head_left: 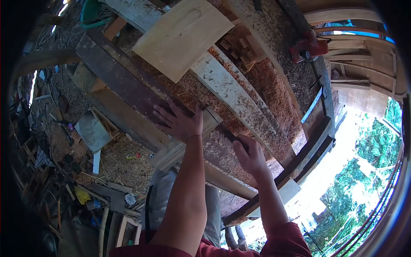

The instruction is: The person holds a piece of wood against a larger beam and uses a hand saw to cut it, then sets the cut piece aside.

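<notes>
We see the left hand (180, 122) lying open and flat, fingers spread, on the upper end of a short pale wooden batten (171, 154). This batten lies across the workbench, and its upper end touches the long dark brown plank (120, 79); the fingertips reach over onto that plank. The right hand (250, 156) is closed in a fist around the dark handle of a slim dark hand tool (229, 135). The thin front part of the tool points up toward the thumb of the left hand, along the edge of the batten. We cannot tell what kind of tool it is, because the blade is too thin and dark.

The workbench (274, 103) under both hands is made of rough grey boards and is covered with reddish wood shavings. Further up, a wide pale flat sheet of wood (182, 36) rests over the boards, well apart from the hands. A red power tool (308, 47) stands on the far end of the bench. Below on the left, a small grey wooden box (92, 130) lies on the littered ground.
</notes>
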`<state>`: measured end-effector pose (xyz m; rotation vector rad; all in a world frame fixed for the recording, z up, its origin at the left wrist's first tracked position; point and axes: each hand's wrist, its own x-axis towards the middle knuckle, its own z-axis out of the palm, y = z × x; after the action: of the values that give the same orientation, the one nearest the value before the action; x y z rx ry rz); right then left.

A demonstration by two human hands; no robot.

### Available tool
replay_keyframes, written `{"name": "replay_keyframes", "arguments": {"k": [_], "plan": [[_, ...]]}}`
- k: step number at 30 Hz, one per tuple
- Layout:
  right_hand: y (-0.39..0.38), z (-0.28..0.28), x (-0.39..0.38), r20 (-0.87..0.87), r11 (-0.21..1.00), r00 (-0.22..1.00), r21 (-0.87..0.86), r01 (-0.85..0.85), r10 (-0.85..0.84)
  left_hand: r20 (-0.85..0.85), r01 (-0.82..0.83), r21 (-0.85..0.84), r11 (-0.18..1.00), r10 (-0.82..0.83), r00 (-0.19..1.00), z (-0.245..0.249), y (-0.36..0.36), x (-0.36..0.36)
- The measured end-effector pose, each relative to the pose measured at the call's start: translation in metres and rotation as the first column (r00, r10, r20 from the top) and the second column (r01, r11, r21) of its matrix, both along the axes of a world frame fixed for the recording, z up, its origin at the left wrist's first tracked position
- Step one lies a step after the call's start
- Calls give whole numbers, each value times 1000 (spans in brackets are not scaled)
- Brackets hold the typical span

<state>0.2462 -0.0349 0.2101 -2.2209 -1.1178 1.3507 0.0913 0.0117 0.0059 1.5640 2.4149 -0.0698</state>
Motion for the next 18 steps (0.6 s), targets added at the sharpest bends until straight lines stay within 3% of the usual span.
{"name": "replay_keyframes", "arguments": {"k": [9,15,18], "plan": [[13,4,-1,78,984,994,-170,-61,76,30,8,-16,1000,-7,1000,2,1,-1],[23,3,9,115,976,972,-102,-192,203,41,9,-33,999,-7,999,5,2,0],[45,9,12,97,949,966,-232,-213,240,50,1,-28,1000,0,999,5,2,-1]]}}
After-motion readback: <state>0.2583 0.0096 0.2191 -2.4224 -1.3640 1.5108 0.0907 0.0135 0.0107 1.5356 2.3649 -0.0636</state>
